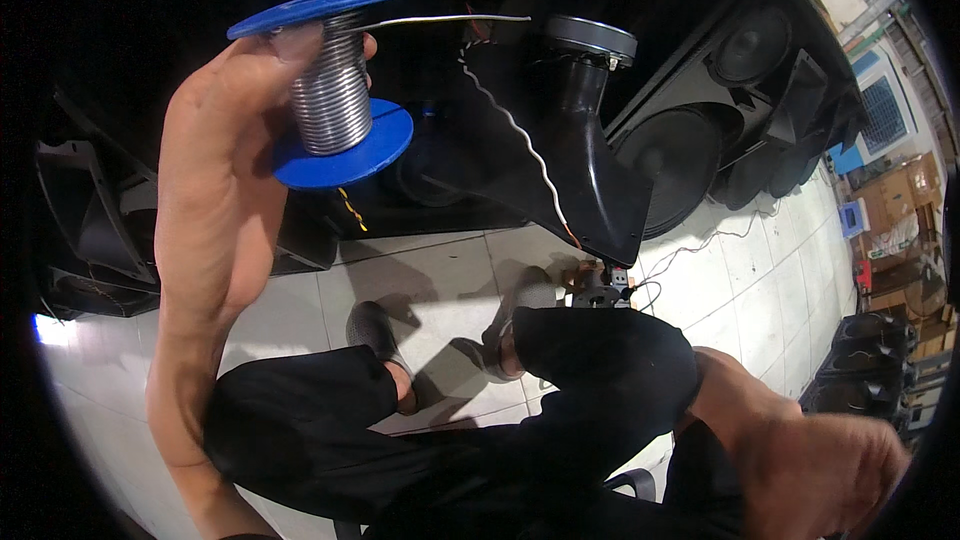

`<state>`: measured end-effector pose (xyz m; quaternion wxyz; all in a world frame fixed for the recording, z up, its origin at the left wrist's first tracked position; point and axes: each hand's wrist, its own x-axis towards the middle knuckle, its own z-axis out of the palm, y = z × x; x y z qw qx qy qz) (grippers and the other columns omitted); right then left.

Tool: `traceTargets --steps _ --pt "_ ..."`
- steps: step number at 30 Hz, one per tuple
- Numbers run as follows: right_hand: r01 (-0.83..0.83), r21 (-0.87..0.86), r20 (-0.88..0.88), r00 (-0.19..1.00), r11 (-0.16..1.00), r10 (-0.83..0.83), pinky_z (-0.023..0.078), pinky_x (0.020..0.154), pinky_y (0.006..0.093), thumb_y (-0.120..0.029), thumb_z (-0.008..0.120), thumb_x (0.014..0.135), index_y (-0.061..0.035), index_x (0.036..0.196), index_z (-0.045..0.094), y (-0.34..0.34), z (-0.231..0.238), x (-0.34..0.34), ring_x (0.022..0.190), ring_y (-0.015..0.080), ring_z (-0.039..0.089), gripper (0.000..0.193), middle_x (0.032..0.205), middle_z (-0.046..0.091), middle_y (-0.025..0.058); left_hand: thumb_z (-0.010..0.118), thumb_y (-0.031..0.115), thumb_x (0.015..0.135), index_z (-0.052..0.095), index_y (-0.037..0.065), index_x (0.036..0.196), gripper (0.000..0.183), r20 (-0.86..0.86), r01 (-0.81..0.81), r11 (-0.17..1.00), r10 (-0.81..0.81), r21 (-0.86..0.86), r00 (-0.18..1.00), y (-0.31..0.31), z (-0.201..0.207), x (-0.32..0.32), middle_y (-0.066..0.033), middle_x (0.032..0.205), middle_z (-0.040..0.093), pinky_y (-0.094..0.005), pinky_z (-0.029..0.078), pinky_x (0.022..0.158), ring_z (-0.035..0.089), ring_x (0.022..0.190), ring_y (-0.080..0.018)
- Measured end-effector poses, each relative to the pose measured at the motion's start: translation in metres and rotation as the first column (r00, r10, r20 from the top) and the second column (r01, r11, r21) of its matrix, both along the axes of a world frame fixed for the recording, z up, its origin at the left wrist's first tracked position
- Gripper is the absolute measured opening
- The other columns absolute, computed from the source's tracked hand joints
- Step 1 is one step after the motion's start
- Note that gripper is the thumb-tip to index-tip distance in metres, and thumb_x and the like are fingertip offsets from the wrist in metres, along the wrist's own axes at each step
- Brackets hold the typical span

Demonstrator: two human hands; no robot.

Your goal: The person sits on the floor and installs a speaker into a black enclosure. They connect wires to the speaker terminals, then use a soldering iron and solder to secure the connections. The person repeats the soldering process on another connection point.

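Note:
My left hand (225,110) is raised at the upper left, its fingers wrapped round a spool of solder wire (332,105) with blue end discs. The spool stands nearly upright, and a loose end of the bright solder (450,19) sticks out to the right. That end reaches close to a round silver-rimmed driver (592,38) on the neck of a black horn (590,160). A twisted white wire (515,125) hangs in front of the horn. Down at the lower right, beside my knee, my right hand (825,470) is blurred, and its fingers cannot be made out.
Large black speaker cabinets with round cones (675,165) stand behind and to the right. A small device with sockets (600,285) and a cable is on the tiled floor (740,270) beneath the horn. Cardboard boxes (905,200) are stacked at the far right. Yellow twisted wire (352,210) shows below the spool.

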<state>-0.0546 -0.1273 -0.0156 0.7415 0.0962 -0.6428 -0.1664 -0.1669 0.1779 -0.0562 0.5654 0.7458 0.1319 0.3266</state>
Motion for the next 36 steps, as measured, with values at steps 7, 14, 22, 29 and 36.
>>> traceTargets --steps 7,14,22,29,36 --pt "0.668 -0.729 0.374 0.204 -0.151 -0.905 0.053 0.071 0.0271 0.004 0.063 0.089 0.0015 0.112 0.069 0.027 -0.041 0.056 0.082 0.0191 0.071 0.024 0.097 0.073 0.0134 0.053 0.054 0.097 0.056 0.007 0.135 0.061 -0.013 0.014 1.0 -0.014 -0.02 1.0 -0.002 0.005 0.0 -0.0136 0.123 0.067 -0.0418 0.046 0.107 0.064 0.115 -0.0214" --pt "0.588 -0.618 0.714 0.14 -0.522 -0.686 0.053 0.086 0.0321 0.021 0.051 0.067 0.001 0.11 0.069 0.002 -0.091 0.105 0.105 0.028 0.067 0.051 0.114 0.069 0.0154 0.053 0.051 0.098 0.057 0.008 0.134 0.057 -0.003 0.033 0.999 -0.033 -0.016 0.999 0.0 -0.001 -0.001 -0.0137 0.123 0.067 -0.0423 0.045 0.107 0.063 0.116 -0.0211" --pt "0.775 -0.411 0.784 0.033 -0.479 -0.619 0.044 0.1 0.044 0.006 0.066 0.061 -0.0006 0.124 0.063 0.018 -0.137 0.11 0.115 0.0309 0.06 0.063 0.121 0.065 0.0131 0.061 0.049 0.09 0.06 0.001 0.127 0.06 -0.029 0.001 0.995 -0.003 -0.1 1.0 -0.01 0.002 0.006 -0.0139 0.117 0.067 -0.0425 0.044 0.101 0.061 0.113 -0.0233" --pt "0.861 -0.435 0.627 0.079 -0.264 -0.775 0.051 0.088 0.0433 0.011 0.062 0.057 0.0023 0.108 0.068 0.034 -0.143 0.11 0.1 0.0292 0.066 0.052 0.107 0.069 0.0134 0.064 0.044 0.092 0.06 0.0 0.123 0.054 -0.051 0.132 0.99 -0.13 0.042 0.99 0.014 0.004 -0.01 -0.0157 0.112 0.068 -0.0369 0.05 0.095 0.066 0.105 -0.0214" --pt "0.838 -0.487 0.593 0.111 -0.246 -0.798 0.052 0.084 0.0413 0.006 0.07 0.061 0.0015 0.105 0.069 0.035 -0.15 0.11 0.096 0.0315 0.067 0.043 0.105 0.07 0.0148 0.086 0.007 0.069 0.07 -0.002 0.108 0.042 -0.467 0.295 0.946 -0.325 -0.138 0.822 0.027 -0.101 -0.054 -0.0069 0.1 0.072 -0.0314 0.053 0.09 0.067 0.095 -0.014"
